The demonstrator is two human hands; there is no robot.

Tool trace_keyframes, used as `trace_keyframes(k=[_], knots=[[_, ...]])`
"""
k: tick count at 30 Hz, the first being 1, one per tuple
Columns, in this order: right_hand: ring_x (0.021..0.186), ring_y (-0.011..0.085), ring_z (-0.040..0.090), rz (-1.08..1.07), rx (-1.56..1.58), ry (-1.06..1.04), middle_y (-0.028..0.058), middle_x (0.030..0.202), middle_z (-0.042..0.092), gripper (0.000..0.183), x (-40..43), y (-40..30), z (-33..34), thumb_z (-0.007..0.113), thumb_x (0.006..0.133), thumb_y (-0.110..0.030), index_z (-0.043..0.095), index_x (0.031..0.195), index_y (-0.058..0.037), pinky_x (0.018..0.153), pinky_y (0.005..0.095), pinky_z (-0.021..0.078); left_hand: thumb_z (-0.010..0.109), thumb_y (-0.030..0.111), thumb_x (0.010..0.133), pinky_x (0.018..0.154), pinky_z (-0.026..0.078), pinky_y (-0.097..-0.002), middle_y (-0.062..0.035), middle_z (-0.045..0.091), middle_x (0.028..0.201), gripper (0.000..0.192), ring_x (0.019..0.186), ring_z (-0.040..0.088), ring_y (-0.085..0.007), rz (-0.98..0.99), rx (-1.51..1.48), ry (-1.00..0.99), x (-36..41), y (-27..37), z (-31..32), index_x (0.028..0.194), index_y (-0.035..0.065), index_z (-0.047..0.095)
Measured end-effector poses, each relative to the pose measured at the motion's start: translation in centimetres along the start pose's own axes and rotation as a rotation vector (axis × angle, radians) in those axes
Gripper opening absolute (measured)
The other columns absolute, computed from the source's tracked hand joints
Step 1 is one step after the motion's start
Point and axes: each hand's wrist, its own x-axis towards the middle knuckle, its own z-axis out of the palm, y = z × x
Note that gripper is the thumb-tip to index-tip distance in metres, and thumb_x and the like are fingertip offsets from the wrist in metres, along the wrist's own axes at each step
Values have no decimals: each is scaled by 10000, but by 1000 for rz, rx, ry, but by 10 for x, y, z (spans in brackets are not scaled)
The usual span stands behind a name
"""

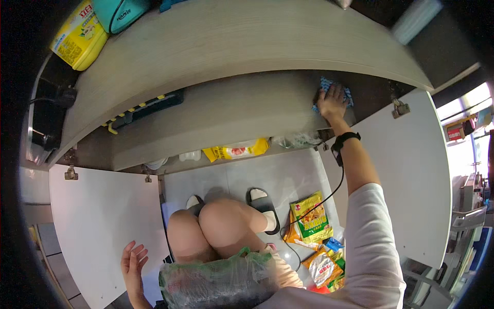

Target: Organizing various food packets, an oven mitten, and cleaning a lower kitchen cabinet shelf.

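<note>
My right hand (pixel 333 102) presses a blue patterned cloth (pixel 327 83) onto the right end of the cabinet shelf (pixel 247 104), with the fingers spread over it. A black strap with a cable circles that wrist. Low on the left, my left hand (pixel 133 258) hangs in the air with its fingers apart, holding nothing, in front of the open white left door (pixel 104 216). A filled clear plastic bag with green edges (pixel 218 280) rests at my lap. At the shelf's left end lies a dark object with yellow marks (pixel 150 110).
The white right door (pixel 401 170) stands open beside my arm. Below the shelf are a yellow packet (pixel 237 150) and a clear plastic bag (pixel 297 140). Several food packets (pixel 312 218) lie on the floor. A yellow bottle (pixel 81 38) stands on the countertop (pixel 239 34).
</note>
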Motion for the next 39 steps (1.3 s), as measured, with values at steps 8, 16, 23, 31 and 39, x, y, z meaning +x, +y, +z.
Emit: trace_keyframes(k=[8,16,23,31,39], knots=[[1427,325,242,-79,86,42,157,1550,244,687,84,-22,24,211,968,-498,272,1488,-54,1165,464,170,515,321,989,872,492,-323,-95,627,1131,413,1008,622,-189,-63,44,71,16,-5,-4,1315,68,500],[1401,326,285,-192,65,-18,154,1515,302,660,82,-60,27,233,965,-486,327,1456,-55,1154,463,196,509,311,992,860,494,-316,-82,633,1100,397,997,627,-181,-139,54,186,28,-15,-14,1307,69,505],[1379,327,324,-429,99,-37,151,1485,354,638,20,-161,34,252,962,-475,374,1427,-56,1145,462,219,531,381,981,871,501,-358,-78,656,1035,483,997,635,-209,-56,9,13,40,-18,-7,1332,53,482],[1353,328,367,-664,209,-138,147,1451,412,616,-62,-284,7,273,959,-463,429,1395,-58,1134,460,245,482,254,1000,853,499,-327,-101,663,1031,384,963,647,-207,-159,-50,61,28,-31,-19,1320,43,473],[1327,329,411,-839,262,-304,144,1416,470,596,-104,-343,-53,295,956,-451,484,1363,-59,1123,459,270,504,362,993,846,506,-344,-108,649,1070,463,966,644,-210,-119,-86,58,20,-44,-43,1332,49,471]])
